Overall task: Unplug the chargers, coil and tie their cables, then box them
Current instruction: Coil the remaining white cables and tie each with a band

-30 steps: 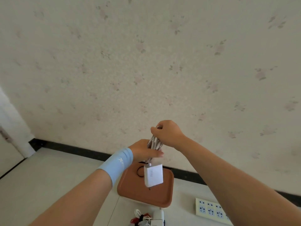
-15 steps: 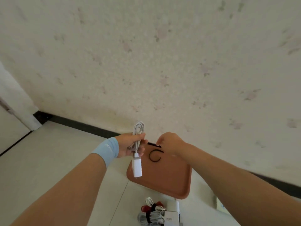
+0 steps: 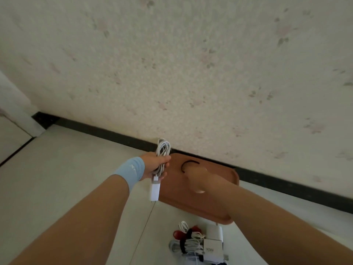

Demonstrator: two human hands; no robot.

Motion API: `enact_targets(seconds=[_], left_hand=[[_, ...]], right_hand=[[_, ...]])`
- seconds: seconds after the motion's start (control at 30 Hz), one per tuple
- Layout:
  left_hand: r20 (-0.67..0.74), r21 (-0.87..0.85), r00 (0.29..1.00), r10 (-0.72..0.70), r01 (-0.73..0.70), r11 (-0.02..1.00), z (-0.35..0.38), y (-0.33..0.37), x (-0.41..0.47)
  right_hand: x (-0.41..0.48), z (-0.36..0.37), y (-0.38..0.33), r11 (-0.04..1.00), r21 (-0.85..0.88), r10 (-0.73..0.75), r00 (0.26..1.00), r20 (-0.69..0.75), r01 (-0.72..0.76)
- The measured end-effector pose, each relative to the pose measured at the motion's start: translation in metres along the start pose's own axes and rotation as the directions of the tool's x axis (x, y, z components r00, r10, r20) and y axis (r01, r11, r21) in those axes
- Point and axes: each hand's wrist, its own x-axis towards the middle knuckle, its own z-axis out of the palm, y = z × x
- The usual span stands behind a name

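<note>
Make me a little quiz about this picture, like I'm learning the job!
1. True or false: the left hand grips a coiled white cable with its charger hanging below.
2. Where is the black tie? A) on the brown tray; B) on the floor tiles; C) wrapped round the held cable.
3. Which hand is over the tray, next to the tie?

Key: 1 true. 2 A. 3 the right hand.
</note>
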Motion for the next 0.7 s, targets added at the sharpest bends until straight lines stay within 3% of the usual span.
enact_targets(seconds=[0.1,0.23,0.37,0.53,0.7], left_hand=[[-0.004,0.012,1.0,0.026,-0.026,1.0,0.003,0.004,-0.003],[-0.063,0.008,0.995,0.075,-0.075,0.997,0.013,0.02,-0.016],[-0.037,-0.004,0.991,0.13,-0.13,0.991,0.025,0.041,-0.046],[0.032,-0.026,0.976,0.214,-0.214,0.977,0.041,0.071,-0.101],[0.094,0.036,0.938,0.334,-0.338,0.94,0.068,0.095,-0.169]], right_hand=[[-0.005,-0.011,0.002,0.976,0.218,0.021,1.0,0.007,-0.022],[-0.038,-0.044,0.012,0.847,0.525,0.074,0.961,-0.266,0.08],[-0.094,-0.084,0.026,0.597,0.792,0.159,0.95,-0.269,0.125],[-0.174,-0.131,0.043,0.45,0.886,0.269,0.93,-0.252,0.11],[-0.264,-0.181,0.055,0.309,0.886,0.45,0.767,-0.457,0.347]])
